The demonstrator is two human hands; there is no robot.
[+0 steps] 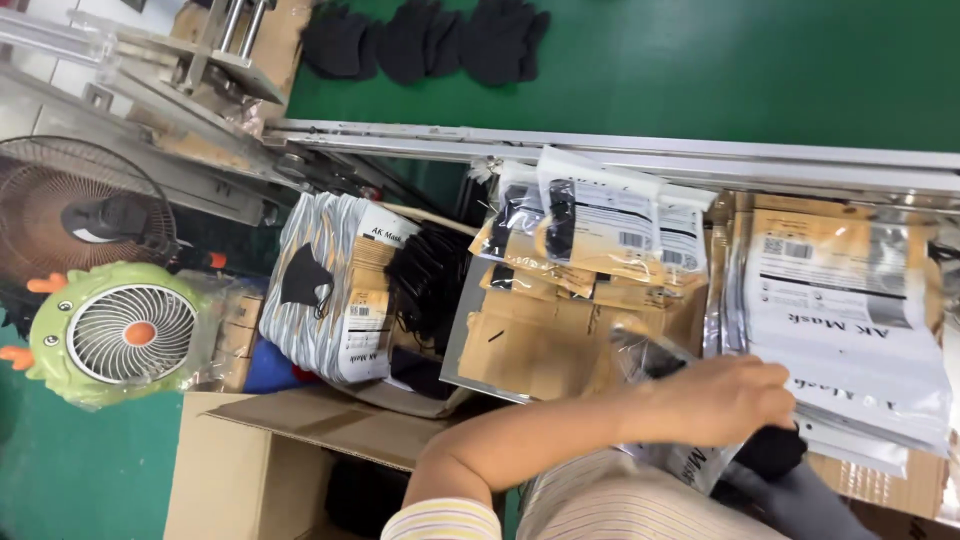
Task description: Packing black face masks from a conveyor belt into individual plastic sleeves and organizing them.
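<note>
While black masks (775, 452) sit beneath it, the left hand (720, 400) has its grip clamped on a clear pouch (680, 455).

Clear pouch (672, 452) with black mask (772, 450)

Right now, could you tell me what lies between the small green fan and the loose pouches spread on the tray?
In the head view, a bundled stack of pouches stands between the green fan and the loose pouches, with a heap of black masks beside it.

Left hand (725, 400) fingertips hidden among pouches (850, 330)
</note>
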